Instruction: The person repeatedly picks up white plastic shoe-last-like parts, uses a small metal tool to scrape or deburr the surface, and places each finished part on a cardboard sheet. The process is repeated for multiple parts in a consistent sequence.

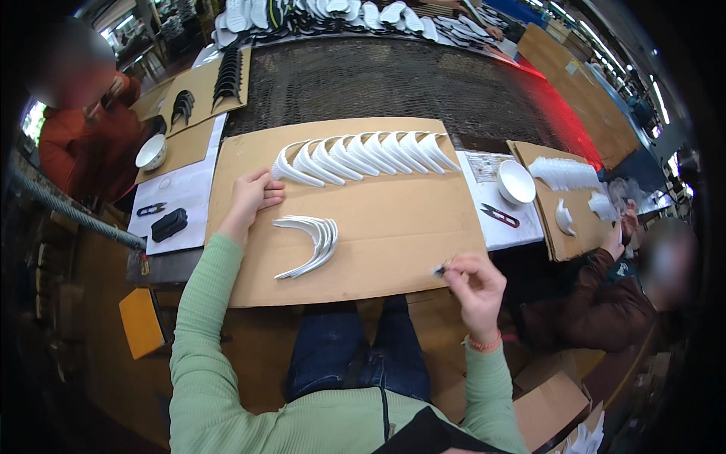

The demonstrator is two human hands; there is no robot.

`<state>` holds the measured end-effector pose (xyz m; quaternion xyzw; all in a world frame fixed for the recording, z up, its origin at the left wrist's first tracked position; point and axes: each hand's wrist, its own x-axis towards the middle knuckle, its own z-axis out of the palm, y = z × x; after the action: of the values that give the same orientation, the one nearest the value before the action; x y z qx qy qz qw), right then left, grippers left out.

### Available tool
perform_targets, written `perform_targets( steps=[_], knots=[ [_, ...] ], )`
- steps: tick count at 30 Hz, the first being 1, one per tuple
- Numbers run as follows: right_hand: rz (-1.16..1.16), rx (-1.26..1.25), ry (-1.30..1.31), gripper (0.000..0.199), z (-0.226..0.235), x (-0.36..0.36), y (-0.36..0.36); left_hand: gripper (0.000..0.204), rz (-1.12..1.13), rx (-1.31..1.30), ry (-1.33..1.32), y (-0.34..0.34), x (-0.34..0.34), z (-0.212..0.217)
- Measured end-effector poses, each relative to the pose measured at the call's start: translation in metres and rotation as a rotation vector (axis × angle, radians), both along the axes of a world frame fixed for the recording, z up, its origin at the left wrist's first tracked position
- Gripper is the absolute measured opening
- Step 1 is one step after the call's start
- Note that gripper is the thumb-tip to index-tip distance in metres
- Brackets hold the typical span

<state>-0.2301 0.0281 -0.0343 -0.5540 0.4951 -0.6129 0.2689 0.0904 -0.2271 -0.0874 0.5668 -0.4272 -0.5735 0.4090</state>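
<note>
A row of curved white shoe parts (363, 155) lies along the far side of a cardboard sheet (378, 250). My left hand (255, 198) rests on the sheet at the row's left end, its fingers stretched out against or right beside the outermost part. A small stack of similar curved white parts (324, 242) lies nearer to me, right of my left forearm. Above the sheet's near right corner, my right hand (475, 286) pinches a small dark-tipped object (439, 270) between thumb and fingers. Its kind is too small to make out.
A white bowl (516, 182) and thread snips (500, 216) lie right of the sheet; another bowl (151, 153) and a black case (169, 225) are at left. Co-workers sit on both sides. A dark mesh conveyor (348, 83) runs behind, with shoe soles (325, 13) beyond.
</note>
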Motion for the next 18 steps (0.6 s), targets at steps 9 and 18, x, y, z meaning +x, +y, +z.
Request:
perform_targets(
  steps=[9, 18],
  knots=[
    [-0.657, -0.037, 0.237, 0.012, -0.007, -0.189, -0.087, 0.049, -0.352, -0.427, -0.044, 0.080, -0.023, 0.010],
    [-0.678, 0.415, 0.906, 0.009, -0.043, -0.267, -0.135, 0.041, -0.405, -0.302, -0.130, 0.104, -0.023, 0.020]
  ],
)
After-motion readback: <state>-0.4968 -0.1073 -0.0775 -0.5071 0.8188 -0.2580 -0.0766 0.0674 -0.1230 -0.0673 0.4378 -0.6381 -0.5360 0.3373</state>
